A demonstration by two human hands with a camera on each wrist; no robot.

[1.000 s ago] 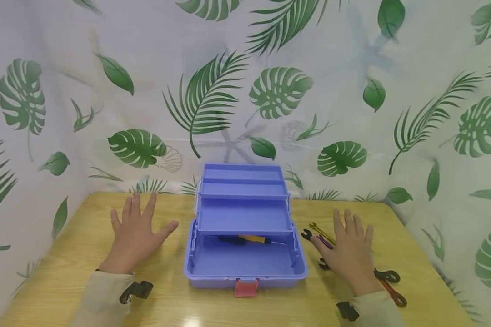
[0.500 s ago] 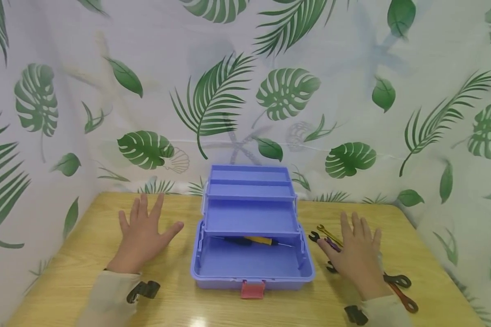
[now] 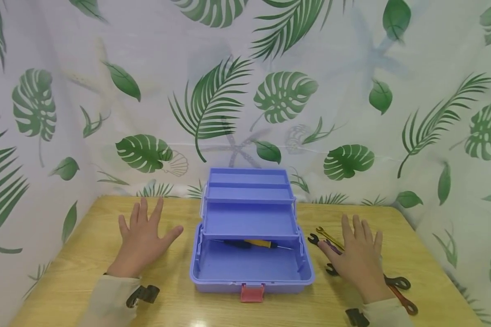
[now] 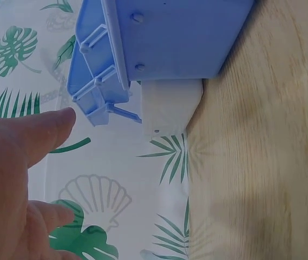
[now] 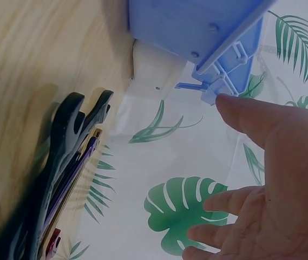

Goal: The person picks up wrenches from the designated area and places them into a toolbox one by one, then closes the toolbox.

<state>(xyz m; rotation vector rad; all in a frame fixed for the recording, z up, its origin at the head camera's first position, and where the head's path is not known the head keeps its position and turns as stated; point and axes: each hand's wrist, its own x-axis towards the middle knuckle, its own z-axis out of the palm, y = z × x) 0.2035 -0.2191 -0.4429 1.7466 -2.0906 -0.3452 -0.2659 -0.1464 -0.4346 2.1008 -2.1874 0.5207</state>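
A blue-purple toolbox (image 3: 251, 287) stands in the middle of the head view, its stepped trays (image 3: 249, 219) raised at the back and its red latch (image 3: 252, 294) hanging in front. Inside lie a yellow-and-black screwdriver (image 3: 258, 243) and a dark-handled one (image 3: 236, 244), partly hidden under the lowest tray. My left hand (image 3: 141, 245) is held left of the box, fingers spread, touching nothing. To the right, my right hand (image 3: 358, 261), also spread and holding nothing, is above several wrenches, among them a yellow one (image 3: 330, 238), a black one (image 3: 398, 282) and a red one (image 3: 407, 305).
The wooden table (image 3: 167, 309) carries the toolbox and wrenches. Behind it hangs a white leaf-printed cloth (image 3: 229, 45), which also runs along both sides. In the right wrist view, the wrenches (image 5: 61, 146) lie side by side, overlapping.
The head view has shifted slightly, so the whole scene sits a little further right. Hands, toolbox and wrenches keep their places relative to one another.
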